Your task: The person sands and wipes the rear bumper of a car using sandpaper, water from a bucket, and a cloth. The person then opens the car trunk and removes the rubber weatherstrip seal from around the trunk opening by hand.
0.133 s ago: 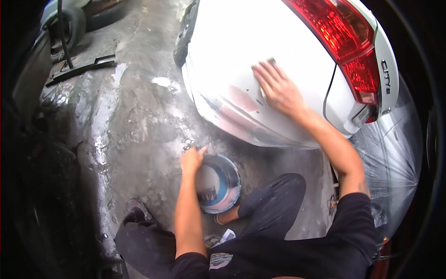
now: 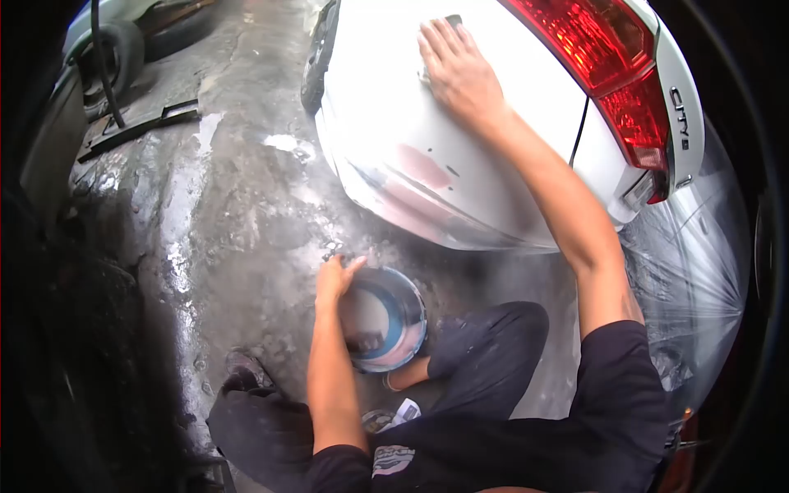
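Observation:
My right hand [image 2: 462, 76] lies with its fingers together on the white car's rear corner panel [image 2: 501, 177]. Under it is a thin piece, probably sandpaper [image 2: 453, 20], with a dark corner showing past the fingertips; the palm hides most of it. Lower on the panel are a pinkish bare patch [image 2: 422, 167] and a few dark specks. My left hand [image 2: 334, 279] is at the upper left rim of a blue bucket [image 2: 408, 316], fingers curled and thumb out along the rim. Cloudy liquid and a dark piece show inside the bucket.
A red tail light [image 2: 612, 74] sits right of my right hand. Clear plastic sheeting [image 2: 690, 271] hangs at the far right. A wet grey floor [image 2: 246, 222] runs left, with a black metal bar [image 2: 140, 131] and a tyre [image 2: 115, 62] at upper left.
My right hand has slid up along the panel, away from the pinkish patch, with the sandpaper under it. My left hand stays at the bucket; the view has shifted slightly.

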Available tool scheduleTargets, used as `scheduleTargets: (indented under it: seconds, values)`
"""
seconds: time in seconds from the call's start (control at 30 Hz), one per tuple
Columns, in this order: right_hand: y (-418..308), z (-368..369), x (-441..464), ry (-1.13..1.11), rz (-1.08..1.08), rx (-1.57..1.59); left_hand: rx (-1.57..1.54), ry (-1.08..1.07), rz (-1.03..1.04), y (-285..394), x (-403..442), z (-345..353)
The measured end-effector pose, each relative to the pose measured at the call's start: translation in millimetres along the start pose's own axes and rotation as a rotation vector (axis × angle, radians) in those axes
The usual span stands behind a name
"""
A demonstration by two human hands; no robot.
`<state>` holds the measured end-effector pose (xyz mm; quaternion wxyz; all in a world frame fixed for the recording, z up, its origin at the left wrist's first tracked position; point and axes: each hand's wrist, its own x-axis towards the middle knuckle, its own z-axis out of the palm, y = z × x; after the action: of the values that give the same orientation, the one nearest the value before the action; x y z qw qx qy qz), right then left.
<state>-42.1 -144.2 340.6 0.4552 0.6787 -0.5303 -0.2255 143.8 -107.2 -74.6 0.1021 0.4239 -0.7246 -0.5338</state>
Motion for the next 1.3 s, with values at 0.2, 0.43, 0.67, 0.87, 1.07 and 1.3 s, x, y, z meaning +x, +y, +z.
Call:
scheduleTargets:
  seconds: [0.2, 0.43, 0.67, 0.87, 1.07, 1.3]
  values:
    - [-21.7, 22.2, -68.0, 0.04, -0.165, 0.029, 0.049, -0.024, 0.036, -6.4, -0.1, -9.1]
    - [7.8, -3.9, -31.3, 0.088, 0.121, 0.001, 0.111, -0.06, -0.033, -2.0, -1.7, -10.8]
    - [21.4, 3.1, -2.1, 0.118, 0.142, 0.032, 0.111, -0.101, 0.011, -13.6, 8.7, 4.9]
    - [-10.3, 23.6, -34.1, 0.104, 0.014, -0.048, 0.074, -0.11, -0.007, -15.4, 8.6, 1.8]
    - [27.0, 7.2, 28.9, 0.16, 0.026, -0.053, -0.001, -0.08, -0.007, -10.3, 0.3, -4.0]
    - [-34.4, 27.8, -34.0, 0.157, -0.209, 0.102, 0.047, -0.059, 0.023, -2.2, -2.9, -15.0]
